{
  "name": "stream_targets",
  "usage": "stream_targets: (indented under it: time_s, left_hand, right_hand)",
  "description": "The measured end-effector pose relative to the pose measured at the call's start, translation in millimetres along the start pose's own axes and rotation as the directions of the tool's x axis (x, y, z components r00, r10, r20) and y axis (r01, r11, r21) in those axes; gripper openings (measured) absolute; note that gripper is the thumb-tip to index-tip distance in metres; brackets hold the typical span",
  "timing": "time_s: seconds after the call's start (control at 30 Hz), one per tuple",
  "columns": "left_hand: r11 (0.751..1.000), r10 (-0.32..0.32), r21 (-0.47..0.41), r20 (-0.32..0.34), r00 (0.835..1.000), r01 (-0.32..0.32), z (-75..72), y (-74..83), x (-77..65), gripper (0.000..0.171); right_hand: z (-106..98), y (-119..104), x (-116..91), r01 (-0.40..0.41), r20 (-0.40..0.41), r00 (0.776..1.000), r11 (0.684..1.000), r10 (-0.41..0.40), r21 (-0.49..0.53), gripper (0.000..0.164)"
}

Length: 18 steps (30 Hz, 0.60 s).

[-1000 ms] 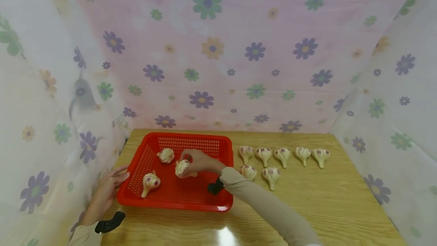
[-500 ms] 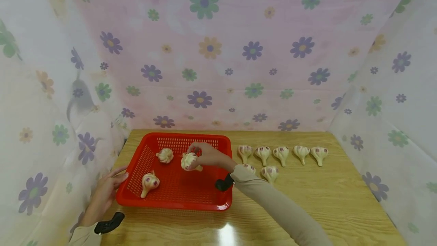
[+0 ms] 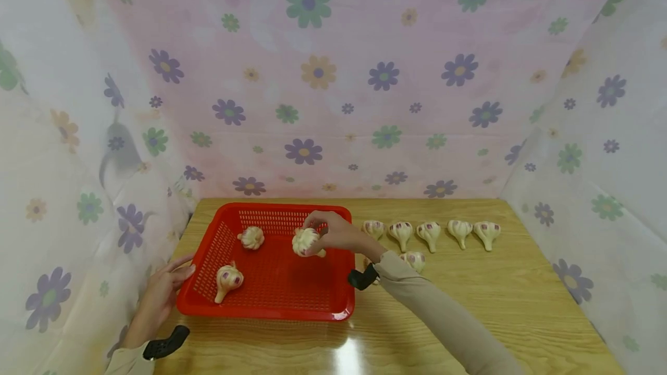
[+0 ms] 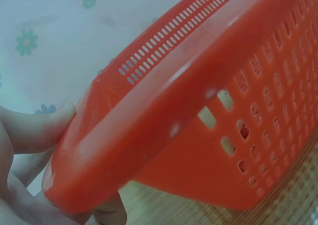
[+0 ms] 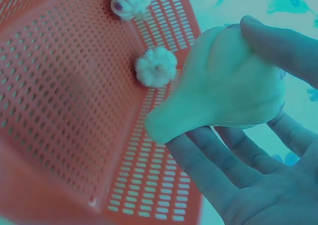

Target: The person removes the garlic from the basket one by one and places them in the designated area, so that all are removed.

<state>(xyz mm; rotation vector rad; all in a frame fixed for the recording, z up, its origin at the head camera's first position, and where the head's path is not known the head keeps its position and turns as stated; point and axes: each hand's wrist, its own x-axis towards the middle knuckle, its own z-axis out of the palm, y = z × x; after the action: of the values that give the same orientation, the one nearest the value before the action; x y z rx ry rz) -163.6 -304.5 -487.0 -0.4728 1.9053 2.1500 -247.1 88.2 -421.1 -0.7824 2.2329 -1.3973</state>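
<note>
While the left hand [image 3: 160, 293] grips the rim of the red basket [image 3: 266, 312] at lower left, the right hand [image 3: 340, 232] has a garlic bulb [image 3: 303, 242] between thumb and fingers, near frame centre, over the basket. I count two loose bulbs [image 3: 228, 278] inside, left of centre. More bulbs [image 3: 429, 234] lie on the wooden table [image 3: 495, 305], right.

Head view: from above, forward and down over the whole red basket [image 3: 266, 312]. Left-wrist view: close, beside the basket's outer wall [image 4: 174, 170]. Right-wrist view: close, slanting into the basket, sharing two garlic bulbs [image 5: 156, 67] with the head view.
</note>
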Motion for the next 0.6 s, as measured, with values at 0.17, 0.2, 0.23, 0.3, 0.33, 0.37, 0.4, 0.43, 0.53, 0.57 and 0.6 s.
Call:
stream_targets:
  time_s: [0.17,0.2,0.23,0.3,0.33,0.37,0.4,0.43,0.53,0.57,0.6]
  left_hand:
    - [1.0,-0.017,0.0,-0.007,1.0,0.017,0.0,-1.6,-0.4,0.053]
    - [1.0,-0.018,0.002,-0.005,1.0,0.018,0.2,-1.6,-0.2,0.054]
    - [1.0,-0.018,0.005,-0.002,1.0,0.018,0.3,-1.5,-0.1,0.056]
    - [1.0,-0.018,0.012,0.003,1.0,0.018,0.7,-0.9,0.1,0.059]
    - [1.0,-0.017,0.017,0.003,1.0,0.016,0.7,-0.5,0.2,0.059]
    - [1.0,-0.014,0.015,0.004,1.0,0.014,0.9,-0.2,0.3,0.059]
    - [1.0,-0.012,0.012,0.004,1.0,0.012,0.8,0.1,0.5,0.058]
    - [1.0,-0.01,0.009,0.003,1.0,0.01,0.8,0.3,0.5,0.057]
    - [1.0,-0.015,-0.001,0.002,1.0,0.015,0.6,0.5,0.2,0.054]
    - [1.0,-0.017,-0.003,0.001,1.0,0.017,0.5,0.4,0.1,0.054]
    - [1.0,-0.02,-0.002,0.001,1.0,0.02,0.4,0.1,0.0,0.053]
  right_hand:
    - [-11,-1,-11,-0.021,-0.053,0.998,0.998,0.024,0.056,0.042]
    - [-14,-2,-14,-0.031,-0.062,0.997,0.997,0.036,0.07,0.043]
    - [-16,-3,-16,-0.043,-0.064,0.997,0.995,0.049,0.092,0.043]
    - [-20,-6,-21,-0.056,-0.063,0.996,0.992,0.063,0.116,0.044]
    - [-21,-7,-23,-0.062,-0.059,0.996,0.99,0.07,0.128,0.044]
    - [-23,-10,-26,-0.065,-0.054,0.996,0.989,0.073,0.132,0.045]
    - [-24,-12,-28,-0.065,-0.049,0.996,0.988,0.073,0.137,0.046]
    - [-25,-14,-31,-0.06,-0.044,0.997,0.988,0.067,0.139,0.046]
    - [-29,-17,-38,-0.056,-0.037,0.997,0.99,0.061,0.132,0.046]
    - [-30,-18,-40,-0.055,-0.032,0.998,0.99,0.06,0.133,0.046]
    - [-31,-19,-42,-0.053,-0.027,0.998,0.989,0.058,0.138,0.046]
